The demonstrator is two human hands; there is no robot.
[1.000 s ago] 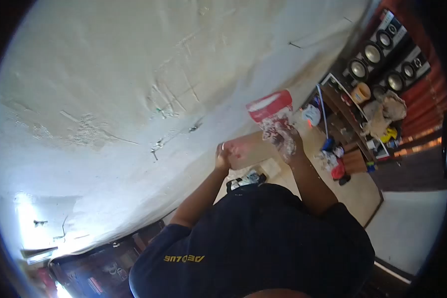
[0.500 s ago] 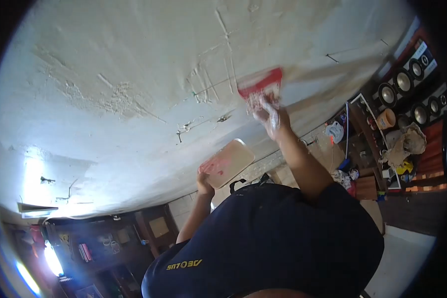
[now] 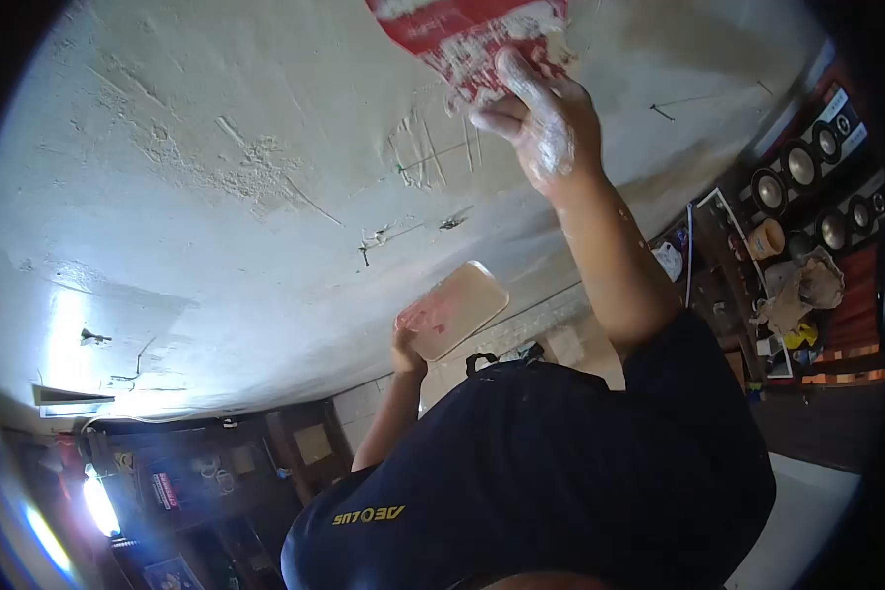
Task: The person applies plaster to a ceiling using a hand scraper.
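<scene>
My right hand (image 3: 559, 133), smeared with white putty, is raised high and closed on a red putty spreader (image 3: 477, 34). Clumps of white paste stick to the spreader's face, and its far edge runs out of the top of the view. It lies over the pale wall (image 3: 295, 88); whether it touches cannot be told. Lower down, my left hand (image 3: 407, 352) grips one end of a shallow, rounded rectangular tray (image 3: 474, 307). Reddish smears show on the tray near the fingers.
Nails and bits of wire (image 3: 374, 241) stick out of the wall, which has rough putty patches and scratches. Speakers (image 3: 798, 162) and a cluttered shelf (image 3: 737, 246) stand at the right. A lit lamp (image 3: 100, 503) and dark shelving (image 3: 206, 482) are at lower left.
My right hand has moved the spreader up along the wall, past the scratched patch. The tray in my left hand has barely shifted.
</scene>
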